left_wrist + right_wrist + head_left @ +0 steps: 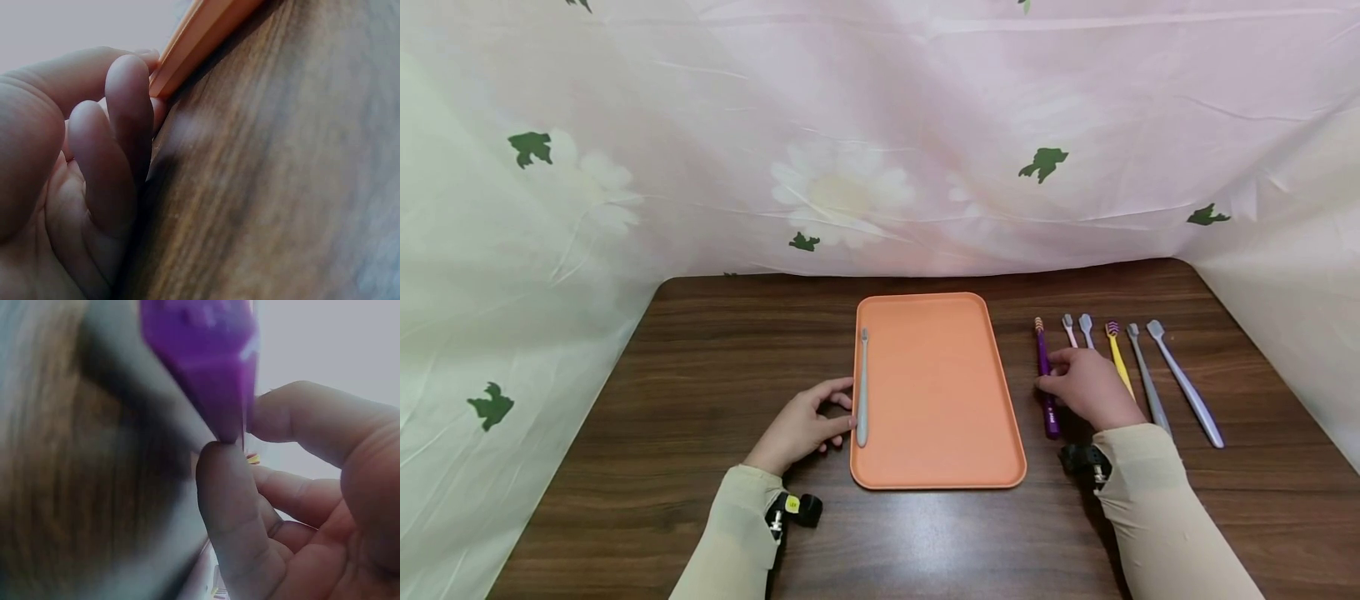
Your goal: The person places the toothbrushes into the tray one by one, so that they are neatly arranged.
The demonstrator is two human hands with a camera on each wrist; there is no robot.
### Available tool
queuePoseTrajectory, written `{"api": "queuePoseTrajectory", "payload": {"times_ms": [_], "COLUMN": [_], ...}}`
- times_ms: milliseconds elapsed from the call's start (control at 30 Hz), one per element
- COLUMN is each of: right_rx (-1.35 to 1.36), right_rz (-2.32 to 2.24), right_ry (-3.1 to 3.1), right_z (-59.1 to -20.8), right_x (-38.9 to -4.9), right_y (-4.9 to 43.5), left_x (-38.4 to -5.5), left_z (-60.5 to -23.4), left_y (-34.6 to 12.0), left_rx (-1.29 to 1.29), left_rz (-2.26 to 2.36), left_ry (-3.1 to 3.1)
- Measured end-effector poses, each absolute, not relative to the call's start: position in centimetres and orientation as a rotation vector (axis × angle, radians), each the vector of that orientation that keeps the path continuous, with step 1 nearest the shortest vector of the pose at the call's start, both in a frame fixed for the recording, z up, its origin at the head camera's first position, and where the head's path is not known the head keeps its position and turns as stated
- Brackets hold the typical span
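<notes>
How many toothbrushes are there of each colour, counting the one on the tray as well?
Grey toothbrushes: 2, one of them on the tray
Pale blue toothbrushes: 2
Purple toothbrush: 1
Yellow toothbrush: 1
Pale pink toothbrush: 1
Total: 7

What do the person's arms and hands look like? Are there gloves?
No gloves: the left hand and right hand are bare. The left sleeve and right sleeve are long and cream. Each wrist wears a black gadget with a silvery bit; the left one has a yellow label.
</notes>
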State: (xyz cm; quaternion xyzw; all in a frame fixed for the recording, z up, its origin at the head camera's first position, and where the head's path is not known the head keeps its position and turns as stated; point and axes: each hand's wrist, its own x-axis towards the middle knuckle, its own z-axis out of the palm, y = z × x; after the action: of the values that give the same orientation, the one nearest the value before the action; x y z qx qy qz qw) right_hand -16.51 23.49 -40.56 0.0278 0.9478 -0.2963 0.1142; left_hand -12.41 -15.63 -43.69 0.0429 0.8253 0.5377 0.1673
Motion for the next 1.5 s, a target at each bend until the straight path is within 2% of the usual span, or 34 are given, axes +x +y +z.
{"api": "queuePoseTrajectory", "payload": {"times_ms": [167, 400, 867, 1233, 1500], "right_rx": [0.087, 0.092, 0.087, 0.060, 0.039], "right_rz": [-0.865, -0.869, -0.842, -0.841, -0.856], "right_ry": [2.777, 2.773, 2.780, 2.793, 2.793], "right_z": [-40.5, -40.3, -39.8, -39.6, -39.5], "right_x": [-16.5, -16.4, -16.4, -16.0, -15.9], "right_y": [23.5, 23.4, 22.8, 22.2, 21.7], "left_x": [-11.6, -12.6, -12.6, -11.3, -11.2], "left_z": [-41.4, -44.0, -43.6, -40.3, -40.0], "left_y": [-15.0, -15.7, -15.7, -14.9, -14.8], "left_rx": [0.129, 0.121, 0.123, 0.127, 0.132], "left_rz": [1.513, 1.534, 1.520, 1.503, 1.519], "left_ry": [2.349, 2.341, 2.353, 2.352, 2.342]}}
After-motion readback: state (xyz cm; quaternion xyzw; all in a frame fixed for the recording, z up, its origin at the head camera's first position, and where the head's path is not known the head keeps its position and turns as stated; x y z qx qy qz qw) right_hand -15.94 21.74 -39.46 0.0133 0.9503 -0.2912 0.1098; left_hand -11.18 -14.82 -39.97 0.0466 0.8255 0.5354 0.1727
